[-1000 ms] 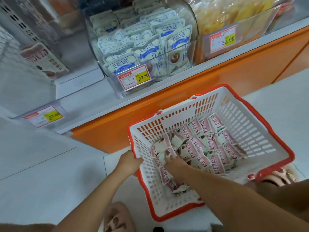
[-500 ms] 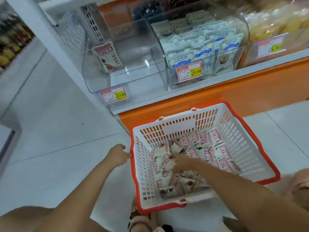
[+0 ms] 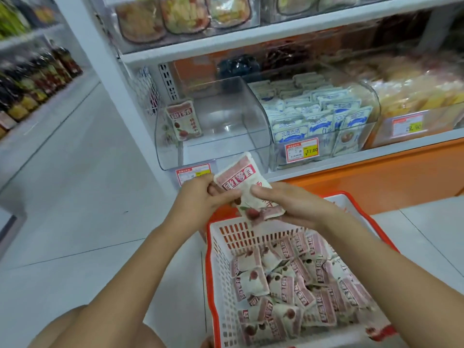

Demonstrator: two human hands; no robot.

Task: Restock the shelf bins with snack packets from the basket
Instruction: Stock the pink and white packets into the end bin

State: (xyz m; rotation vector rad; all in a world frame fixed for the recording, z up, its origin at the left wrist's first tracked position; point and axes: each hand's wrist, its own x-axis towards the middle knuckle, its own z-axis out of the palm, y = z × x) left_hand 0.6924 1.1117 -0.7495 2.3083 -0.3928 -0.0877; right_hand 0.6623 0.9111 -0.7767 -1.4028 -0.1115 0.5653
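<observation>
You came up from the basket [image 3: 221, 272]; left hand [image 3: 200, 200] and right hand [image 3: 297, 208] both pinched packets [image 3: 237, 175] above its rim, below the clear bin [image 3: 226, 126]. Stack needed squaring before loading upright.

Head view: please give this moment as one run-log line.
left hand + right hand: grip pink packets above basket | clear bin: one packet inside | basket: many packets inside | step: not yet binned

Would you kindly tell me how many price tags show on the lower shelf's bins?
3: the left tag on the near-empty bin, the middle tag on the blue-packet bin, the right tag on the yellow-snack bin. Others may lie out of frame.
</observation>
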